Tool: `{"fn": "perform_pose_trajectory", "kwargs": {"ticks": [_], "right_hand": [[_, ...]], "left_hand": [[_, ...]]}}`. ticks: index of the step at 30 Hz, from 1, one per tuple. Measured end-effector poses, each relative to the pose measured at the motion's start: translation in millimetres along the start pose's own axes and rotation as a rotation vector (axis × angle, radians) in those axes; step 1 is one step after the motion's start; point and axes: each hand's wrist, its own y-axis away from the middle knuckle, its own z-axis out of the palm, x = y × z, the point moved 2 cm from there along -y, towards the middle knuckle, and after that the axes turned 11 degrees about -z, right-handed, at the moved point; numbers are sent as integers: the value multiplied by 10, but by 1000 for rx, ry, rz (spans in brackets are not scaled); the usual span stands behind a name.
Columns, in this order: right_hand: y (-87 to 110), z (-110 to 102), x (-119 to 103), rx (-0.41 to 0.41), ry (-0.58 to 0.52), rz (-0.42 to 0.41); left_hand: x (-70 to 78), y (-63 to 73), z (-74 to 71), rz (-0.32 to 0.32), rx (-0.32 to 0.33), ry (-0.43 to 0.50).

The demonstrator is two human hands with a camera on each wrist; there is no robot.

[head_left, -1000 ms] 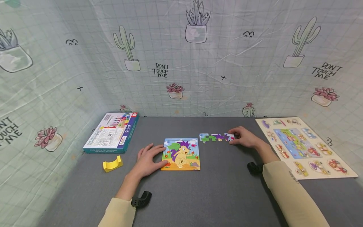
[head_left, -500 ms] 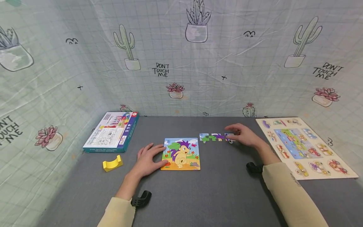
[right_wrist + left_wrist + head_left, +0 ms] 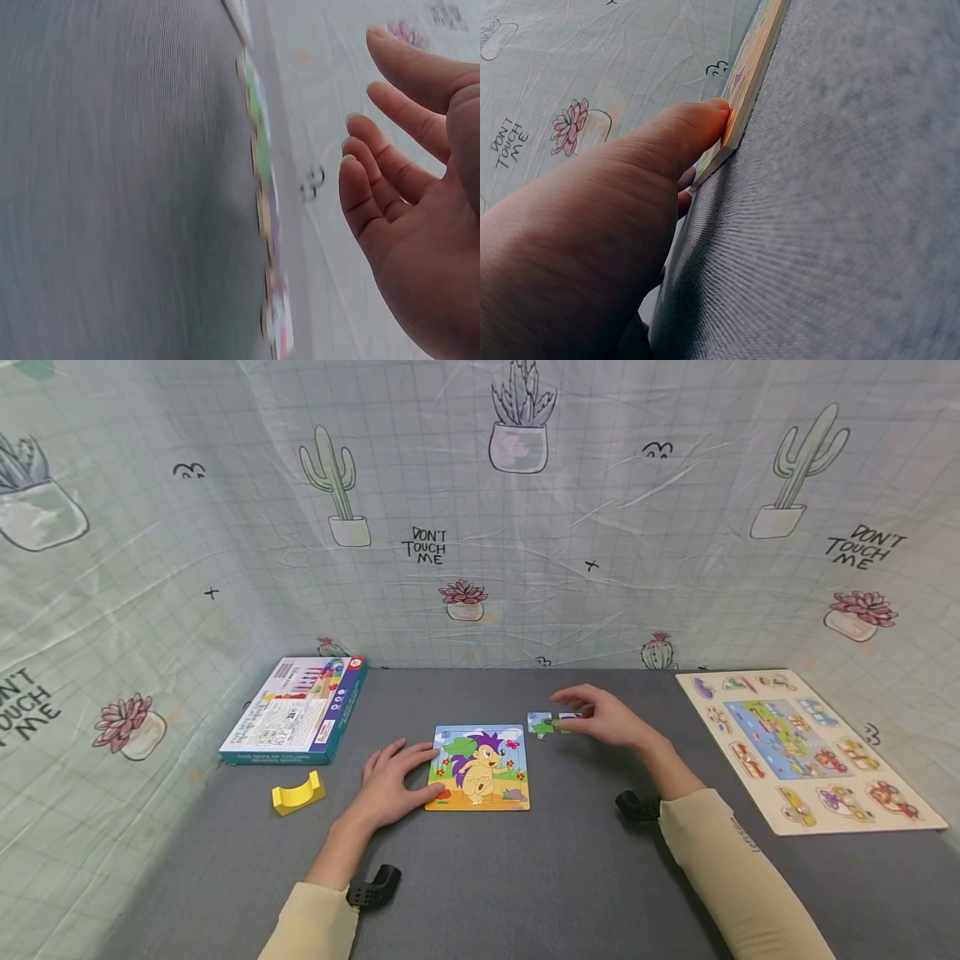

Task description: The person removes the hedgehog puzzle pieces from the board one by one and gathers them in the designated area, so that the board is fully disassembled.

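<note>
A square puzzle board (image 3: pixel 487 777) with a purple-spined hedgehog picture lies on the grey table. My left hand (image 3: pixel 388 787) rests at its left side, index fingertip at the edge and thumb on the lower left corner; the left wrist view shows that thumb (image 3: pixel 697 124) pressing the board's face. Right of the board, a row of small jigsaw pieces (image 3: pixel 539 722) lies flat, partly hidden behind my right hand (image 3: pixel 611 720). In the right wrist view, the fingers of that hand are spread and bare, held over the pieces (image 3: pixel 261 157) without touching them.
A flat teal-and-white box (image 3: pixel 300 710) lies at the back left, with a yellow curved block (image 3: pixel 298 793) before it. A large wooden picture puzzle (image 3: pixel 806 752) is at the right. A patterned sheet (image 3: pixel 600 610) stands behind the table.
My right hand has let go of the rightmost piece, risen a little and moved left along the row. My left hand and the board have stayed put.
</note>
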Motion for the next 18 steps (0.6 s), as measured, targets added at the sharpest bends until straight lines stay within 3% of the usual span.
{"fn": "perform_pose_trajectory", "kwargs": {"ticks": [11, 18], "right_hand": [[-304, 461, -359, -44, -105, -48], [-447, 782, -344, -88, -150, -77]], "left_hand": [[2, 5, 0, -8, 0, 1], [-4, 10, -5, 4, 12, 18]]}}
